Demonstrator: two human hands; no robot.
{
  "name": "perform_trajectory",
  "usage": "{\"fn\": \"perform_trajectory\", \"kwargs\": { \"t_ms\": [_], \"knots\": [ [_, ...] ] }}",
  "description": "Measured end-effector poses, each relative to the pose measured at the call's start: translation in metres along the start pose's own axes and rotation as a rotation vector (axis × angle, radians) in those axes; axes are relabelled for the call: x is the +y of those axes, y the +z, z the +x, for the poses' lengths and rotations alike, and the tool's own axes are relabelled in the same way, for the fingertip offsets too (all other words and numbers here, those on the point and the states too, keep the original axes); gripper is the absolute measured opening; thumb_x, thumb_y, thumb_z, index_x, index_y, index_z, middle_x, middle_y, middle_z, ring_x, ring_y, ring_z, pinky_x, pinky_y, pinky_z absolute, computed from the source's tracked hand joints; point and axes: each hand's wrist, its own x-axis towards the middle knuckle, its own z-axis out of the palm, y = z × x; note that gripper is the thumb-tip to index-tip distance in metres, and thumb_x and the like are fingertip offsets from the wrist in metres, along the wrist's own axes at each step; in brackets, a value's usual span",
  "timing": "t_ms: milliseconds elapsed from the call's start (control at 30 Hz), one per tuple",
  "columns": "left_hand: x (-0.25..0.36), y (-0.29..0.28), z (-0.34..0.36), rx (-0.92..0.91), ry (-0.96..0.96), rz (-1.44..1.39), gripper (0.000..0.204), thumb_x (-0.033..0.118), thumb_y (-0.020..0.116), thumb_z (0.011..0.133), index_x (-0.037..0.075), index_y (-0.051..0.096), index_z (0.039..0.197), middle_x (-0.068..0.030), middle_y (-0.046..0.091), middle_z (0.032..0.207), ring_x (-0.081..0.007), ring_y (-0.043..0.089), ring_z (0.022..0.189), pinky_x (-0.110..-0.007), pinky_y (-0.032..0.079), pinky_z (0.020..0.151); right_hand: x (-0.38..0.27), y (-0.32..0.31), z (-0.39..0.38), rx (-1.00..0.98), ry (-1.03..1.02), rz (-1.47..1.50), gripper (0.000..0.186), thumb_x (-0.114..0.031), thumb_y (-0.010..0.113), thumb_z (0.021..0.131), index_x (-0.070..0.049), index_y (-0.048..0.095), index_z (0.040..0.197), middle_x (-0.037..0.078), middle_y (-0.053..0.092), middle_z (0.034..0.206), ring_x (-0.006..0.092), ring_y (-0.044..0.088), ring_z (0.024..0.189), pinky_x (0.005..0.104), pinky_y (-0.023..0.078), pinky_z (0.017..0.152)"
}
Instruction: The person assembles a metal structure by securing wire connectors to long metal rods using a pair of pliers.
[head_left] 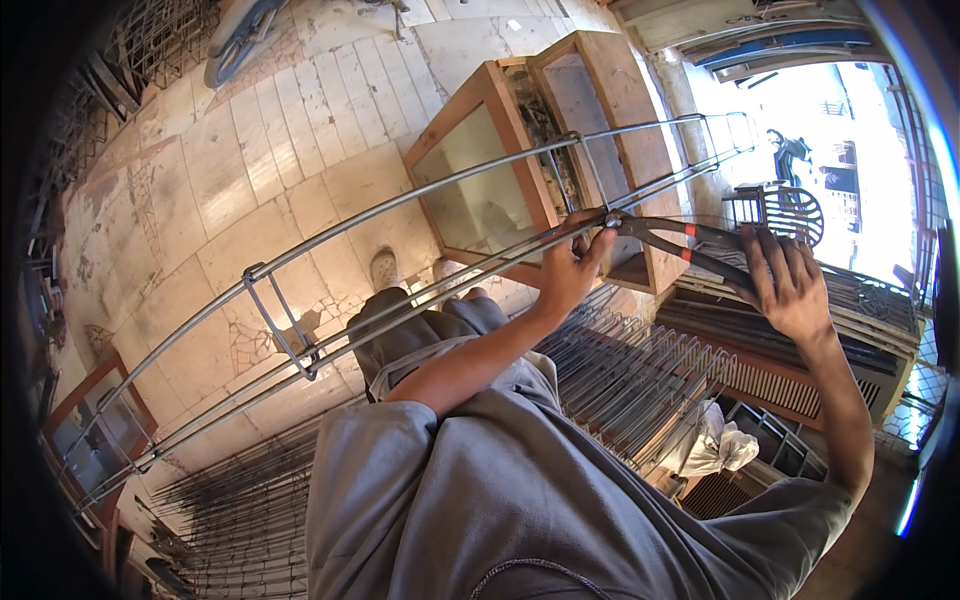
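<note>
**Tiled workshop floor; pliers at a rod-frame corner**

Head view: pale tiled floor [230, 180]; wooden cabinet [625, 120] beyond the left fingers, loose rods [630, 370] below them. Left hand [572, 270]: fingers closed on the rod frame [258, 271] beside the plier head, presumably to steady it. Right hand [790, 285]: fingers wrapped around the handles of the pliers [640, 230], likely far back for leverage; handles slightly spread. Pliers lie between both hands, tip at the left fingertips. Frame crosses the left fingers, running well past both sides: long, slender, grey, with rectangular cross-loops. Pliers: dark, red-banded.
</note>
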Motion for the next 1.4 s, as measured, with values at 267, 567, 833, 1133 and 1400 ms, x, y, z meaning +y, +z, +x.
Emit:
{"fn": "perform_trajectory", "kwargs": {
  "t_ms": [267, 567, 833, 1133, 1400],
  "knots": [
    [0.013, -0.012, 0.008, -0.122, -0.076, -0.039, 0.030, 0.021, 0.070, 0.090, 0.004, 0.059, 0.113, 0.0047, 0.055, 0.077, -0.0007, 0.037, 0.057, -0.020, 0.032, 0.050, -0.006, -0.052, 0.037, -0.309, 0.390, 0.827, 0.041, -0.029, 0.067, 0.087, 0.006, 0.059, 0.108, 0.025, 0.064, 0.088, 0.0392, 0.063, 0.077, 0.0443, 0.051, 0.070],
    [0.017, -0.008, 0.012, -0.093, -0.104, 0.038, 0.025, 0.021, 0.072, 0.089, 0.004, 0.063, 0.104, 0.0054, 0.057, 0.073, -0.0020, 0.038, 0.058, -0.021, 0.033, 0.052, 0.023, -0.011, 0.040, -0.446, 0.476, 1.030, 0.032, -0.027, 0.061, 0.092, 0.003, 0.065, 0.102, 0.021, 0.067, 0.092, 0.0331, 0.065, 0.089, 0.0418, 0.050, 0.082],
    [0.010, -0.011, 0.013, -0.093, -0.121, 0.032, 0.021, 0.019, 0.070, 0.090, 0.003, 0.063, 0.103, 0.0029, 0.063, 0.077, -0.0031, 0.046, 0.064, -0.021, 0.038, 0.057, 0.034, 0.050, 0.025, -0.448, 0.372, 1.215, 0.049, -0.046, 0.057, 0.094, 0.001, 0.065, 0.102, 0.018, 0.067, 0.093, 0.0309, 0.064, 0.088, 0.0403, 0.050, 0.081],
    [0.009, -0.009, 0.016, -0.083, -0.109, 0.010, 0.019, 0.018, 0.068, 0.091, 0.002, 0.064, 0.101, -0.0015, 0.066, 0.080, -0.0052, 0.055, 0.070, -0.022, 0.042, 0.062, 0.031, 0.060, 0.022, -0.415, 0.402, 1.304, 0.045, -0.041, 0.063, 0.090, 0.003, 0.066, 0.100, 0.016, 0.067, 0.091, 0.0301, 0.064, 0.082, 0.0410, 0.051, 0.076],
    [0.008, -0.007, 0.012, -0.057, -0.066, 0.031, 0.016, 0.016, 0.066, 0.092, 0.002, 0.063, 0.099, -0.0013, 0.066, 0.078, -0.0055, 0.054, 0.066, -0.023, 0.041, 0.059, 0.026, 0.070, 0.016, -0.395, 0.412, 1.266, 0.058, -0.053, 0.059, 0.090, 0.004, 0.065, 0.103, 0.018, 0.067, 0.091, 0.0273, 0.064, 0.085, 0.0419, 0.051, 0.079]
  ]
}}
